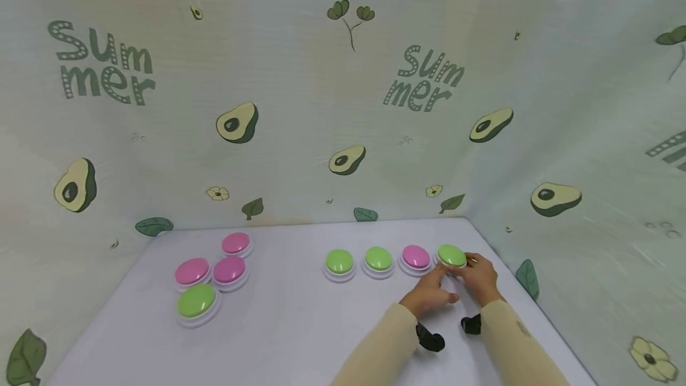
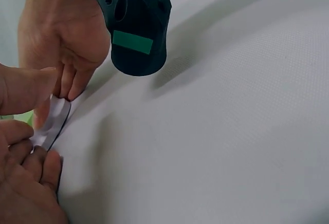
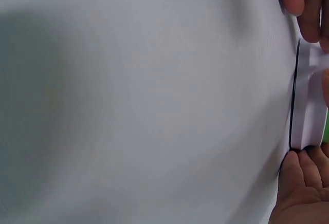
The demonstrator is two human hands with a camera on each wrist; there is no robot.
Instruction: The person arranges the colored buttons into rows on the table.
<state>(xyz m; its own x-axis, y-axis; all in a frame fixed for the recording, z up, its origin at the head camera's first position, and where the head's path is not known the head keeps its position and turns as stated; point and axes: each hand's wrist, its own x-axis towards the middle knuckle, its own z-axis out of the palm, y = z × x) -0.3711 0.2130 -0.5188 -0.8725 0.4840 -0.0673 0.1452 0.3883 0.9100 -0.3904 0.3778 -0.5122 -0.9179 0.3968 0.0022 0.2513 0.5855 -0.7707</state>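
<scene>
At the right end of a row on the white table, a domed green push button (image 1: pixel 452 255) with a round white base (image 3: pixel 310 95) lies between both hands. My left hand (image 1: pixel 431 292) touches the base's left side with extended fingers, its thumb (image 2: pixel 23 88) raised away from the button. From the other side my right hand (image 1: pixel 480 279) holds the base, thumb at the front and fingers along the right edge. Directly left of them sits a pink push button (image 1: pixel 415 257). Both wrists carry black wrist cameras (image 1: pixel 430 338).
Two more green push buttons (image 1: pixel 340 261) (image 1: pixel 379 259) continue the row leftward. On the table's left side stands a cluster of three pink push buttons (image 1: pixel 230 270) and a green one (image 1: pixel 196 301). A printed avocado cloth (image 1: pixel 300 88) hangs behind the white table (image 1: pixel 278 338).
</scene>
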